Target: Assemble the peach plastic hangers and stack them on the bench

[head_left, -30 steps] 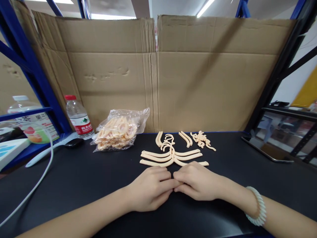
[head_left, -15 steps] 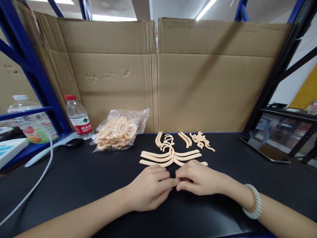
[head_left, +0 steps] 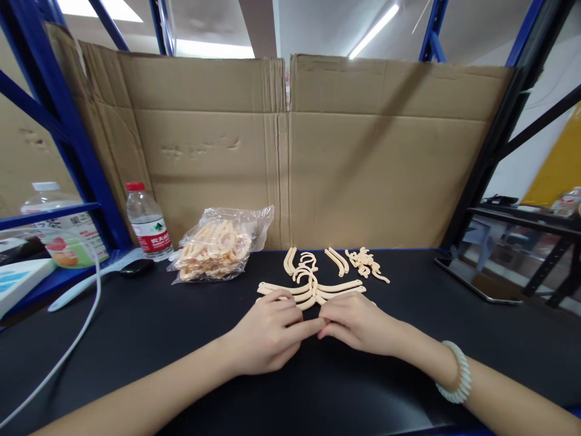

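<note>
My left hand point(head_left: 272, 333) rests low over the black tabletop with its index finger stretched out; the other fingers curl. My right hand point(head_left: 356, 322) is closed, its thumb and fingers meeting around the tip of my left index finger. No object shows in either hand. Just beyond them lie cream plastic hanger arms point(head_left: 340, 286), spread left and right in rows, partly covered by both hands. Several cream hanger hooks point(head_left: 307, 264) overlap at their middle. Farther back are short curved strips on the left point(head_left: 289, 261) and right point(head_left: 337, 262), beside a pile of small cream parts point(head_left: 365, 263).
A clear bag of cream parts point(head_left: 218, 245) stands at the back left, near a red-capped water bottle point(head_left: 152, 233). A white cable point(head_left: 84, 327) crosses the left side. A dark tablet-like slab point(head_left: 476, 281) lies at the right. Cardboard panels point(head_left: 385, 163) wall the back.
The view has tilted slightly, so the scene sits lower in the picture. Both hands have shifted a little forward over the hanger arms, still touching at the fingertips.
</note>
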Available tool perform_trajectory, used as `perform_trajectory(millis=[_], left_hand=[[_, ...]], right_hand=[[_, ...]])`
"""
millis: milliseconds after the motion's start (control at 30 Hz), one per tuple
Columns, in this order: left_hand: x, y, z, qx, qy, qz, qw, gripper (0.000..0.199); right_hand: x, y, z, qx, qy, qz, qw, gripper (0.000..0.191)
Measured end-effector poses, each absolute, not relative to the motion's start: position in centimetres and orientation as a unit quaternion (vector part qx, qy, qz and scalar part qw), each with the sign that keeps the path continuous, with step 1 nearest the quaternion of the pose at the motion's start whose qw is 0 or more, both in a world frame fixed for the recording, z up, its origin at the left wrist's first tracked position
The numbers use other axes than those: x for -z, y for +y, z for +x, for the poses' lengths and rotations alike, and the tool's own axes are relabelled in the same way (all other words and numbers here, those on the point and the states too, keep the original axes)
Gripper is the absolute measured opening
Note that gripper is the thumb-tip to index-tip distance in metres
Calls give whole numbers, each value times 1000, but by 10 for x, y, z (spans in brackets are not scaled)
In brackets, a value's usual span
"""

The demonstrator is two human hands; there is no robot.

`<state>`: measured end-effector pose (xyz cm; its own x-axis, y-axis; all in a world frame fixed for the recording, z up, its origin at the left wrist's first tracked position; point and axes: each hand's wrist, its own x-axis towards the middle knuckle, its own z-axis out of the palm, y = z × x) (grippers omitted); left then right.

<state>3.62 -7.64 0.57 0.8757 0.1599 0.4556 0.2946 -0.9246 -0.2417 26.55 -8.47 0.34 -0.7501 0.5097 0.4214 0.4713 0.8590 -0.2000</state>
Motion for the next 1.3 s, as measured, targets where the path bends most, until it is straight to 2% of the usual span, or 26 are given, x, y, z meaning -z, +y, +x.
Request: perform_trajectory(millis=[100, 167, 233, 300, 367, 500, 700, 800, 933, 1100, 1233, 1300], left_hand=[[-18, -65, 33, 263, -166, -940, 139, 37], [-24, -50, 33, 290, -258, -917, 95, 33], [-26, -29, 37, 244, -370, -896, 41, 35], [-25, -3, 43, 161, -458, -874, 29, 29], [-20, 24, 51, 134, -500, -855, 24, 20], [-11, 64, 63, 95, -584, -806, 10, 28], [-11, 78, 63, 68, -623, -779, 12, 31], [-11, 74, 61, 69, -625, -777, 23, 31], [-14, 65, 61, 94, -618, -780, 29, 30], [-24, 39, 66, 189, -569, -800, 32, 25], [-30, 0, 71, 275, -499, -822, -9, 29], [-28, -25, 70, 301, -456, -835, -63, 18]], right_hand=[[-13, -68, 270, -42, -910, -289, 294, 34], [-20, -49, 272, -43, -880, -374, 291, 30], [-26, -25, 268, -31, -845, -475, 245, 23], [-28, -2, 259, -14, -808, -565, 165, 20], [-27, 20, 248, -5, -782, -607, 142, 23], [-22, 49, 227, -21, -744, -659, 107, 28], [-16, 73, 223, -107, -710, -691, 81, 11], [-18, 78, 229, -123, -691, -703, 114, 11], [-28, 71, 239, -110, -672, -704, 201, 9], [-42, 43, 251, -123, -675, -651, 325, 15], [-41, 7, 259, -222, -691, -571, 384, 12], [-36, -13, 261, -323, -686, -483, 439, 14]])
